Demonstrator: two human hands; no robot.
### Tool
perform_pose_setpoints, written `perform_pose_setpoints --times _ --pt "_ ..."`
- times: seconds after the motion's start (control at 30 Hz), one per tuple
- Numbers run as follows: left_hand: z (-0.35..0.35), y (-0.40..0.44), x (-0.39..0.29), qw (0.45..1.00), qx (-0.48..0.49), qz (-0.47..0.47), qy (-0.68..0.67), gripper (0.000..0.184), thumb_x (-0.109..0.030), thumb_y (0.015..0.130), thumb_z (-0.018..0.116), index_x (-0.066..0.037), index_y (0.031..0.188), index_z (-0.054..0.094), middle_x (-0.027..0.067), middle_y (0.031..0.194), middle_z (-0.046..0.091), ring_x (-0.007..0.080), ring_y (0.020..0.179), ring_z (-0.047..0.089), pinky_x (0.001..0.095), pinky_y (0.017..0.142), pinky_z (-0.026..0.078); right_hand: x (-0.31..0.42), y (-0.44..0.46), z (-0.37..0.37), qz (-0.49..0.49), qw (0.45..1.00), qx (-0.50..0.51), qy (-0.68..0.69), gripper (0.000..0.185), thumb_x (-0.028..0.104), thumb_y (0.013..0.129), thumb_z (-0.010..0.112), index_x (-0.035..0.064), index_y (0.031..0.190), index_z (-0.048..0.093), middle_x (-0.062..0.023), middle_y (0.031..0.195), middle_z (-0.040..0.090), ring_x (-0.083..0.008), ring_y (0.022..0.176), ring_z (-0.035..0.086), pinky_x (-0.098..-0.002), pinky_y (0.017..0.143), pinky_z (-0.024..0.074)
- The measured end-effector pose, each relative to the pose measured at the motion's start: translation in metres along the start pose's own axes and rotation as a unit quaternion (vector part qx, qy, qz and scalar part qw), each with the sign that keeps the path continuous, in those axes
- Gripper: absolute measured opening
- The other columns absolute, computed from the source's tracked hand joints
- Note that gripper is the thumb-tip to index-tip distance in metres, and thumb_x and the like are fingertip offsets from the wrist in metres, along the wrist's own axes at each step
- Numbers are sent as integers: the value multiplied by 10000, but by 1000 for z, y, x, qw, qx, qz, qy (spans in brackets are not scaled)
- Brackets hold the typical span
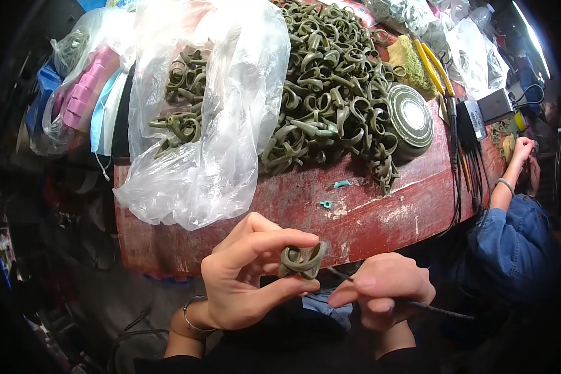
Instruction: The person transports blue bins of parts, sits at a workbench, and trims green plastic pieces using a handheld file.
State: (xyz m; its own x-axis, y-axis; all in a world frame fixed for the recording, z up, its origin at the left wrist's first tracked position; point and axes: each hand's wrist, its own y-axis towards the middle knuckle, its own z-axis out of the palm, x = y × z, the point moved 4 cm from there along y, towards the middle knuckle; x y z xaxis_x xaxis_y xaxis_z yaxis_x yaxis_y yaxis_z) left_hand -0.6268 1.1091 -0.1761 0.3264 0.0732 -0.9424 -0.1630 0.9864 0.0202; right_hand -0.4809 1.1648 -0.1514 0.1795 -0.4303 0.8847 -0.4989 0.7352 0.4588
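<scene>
Between the thumb and forefinger of my left hand (240, 274) is a dark green, ring-shaped piece (301, 260) with a curved band across it. My right hand (386, 288) is closed round a slim, dark, pen-like tool (441, 310). The tool's thin tip points left at the piece; whether they touch I cannot tell. A large heap of similar green ring-shaped pieces (330, 81) lies on the red worktable (287, 215). More such pieces lie in an open clear plastic bag (230, 143) left of the heap.
A round dark green disc (411, 118) stands right of the heap. Behind it are a yellow sponge (408, 62) and yellow-handled pliers (436, 65). Cables (461, 162) hang over the table's right edge. Two turquoise scraps (341, 184) lie nearby. A co-worker's hand (522, 149) is at far right.
</scene>
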Motion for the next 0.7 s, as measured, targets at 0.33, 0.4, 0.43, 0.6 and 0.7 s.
perform_pose_setpoints --times 0.33,0.4,0.43,0.6,0.7 --pt "1 -3 -4 994 -26 -1 108 388 91 668 683 13 1039 600 113 983 568 111 829 582 187 651 488 2 3 1 18 999 25 15 334 329 868 523 4 801 553 -107 520 595 -179 439 598 -239 387 465" --pt "2 -3 -6 991 -17 -22 134 362 69 664 688 28 1014 603 131 928 602 125 774 600 201 614 492 1 4 2 34 999 1 36 353 337 864 528 -5 783 554 -105 516 591 -180 434 596 -236 381 464" --pt "4 0 -9 990 -14 -23 139 343 57 657 690 47 989 602 150 884 614 147 738 614 217 599 508 1 4 2 38 998 -3 44 360 342 860 532 -9 783 554 -107 515 590 -181 432 595 -236 381 464" --pt "7 5 -11 982 -1 -3 190 316 37 607 709 57 913 631 145 801 640 161 702 628 232 591 510 -2 3 0 77 995 -28 62 379 351 846 555 -22 780 555 -114 509 584 -180 426 591 -231 382 464" --pt "8 7 -11 978 17 -5 209 314 37 590 716 59 894 636 141 796 638 160 697 625 236 592 503 1 -1 -4 144 988 -44 46 239 216 800 624 -19 842 604 -104 607 615 -183 535 620 -248 488 483"
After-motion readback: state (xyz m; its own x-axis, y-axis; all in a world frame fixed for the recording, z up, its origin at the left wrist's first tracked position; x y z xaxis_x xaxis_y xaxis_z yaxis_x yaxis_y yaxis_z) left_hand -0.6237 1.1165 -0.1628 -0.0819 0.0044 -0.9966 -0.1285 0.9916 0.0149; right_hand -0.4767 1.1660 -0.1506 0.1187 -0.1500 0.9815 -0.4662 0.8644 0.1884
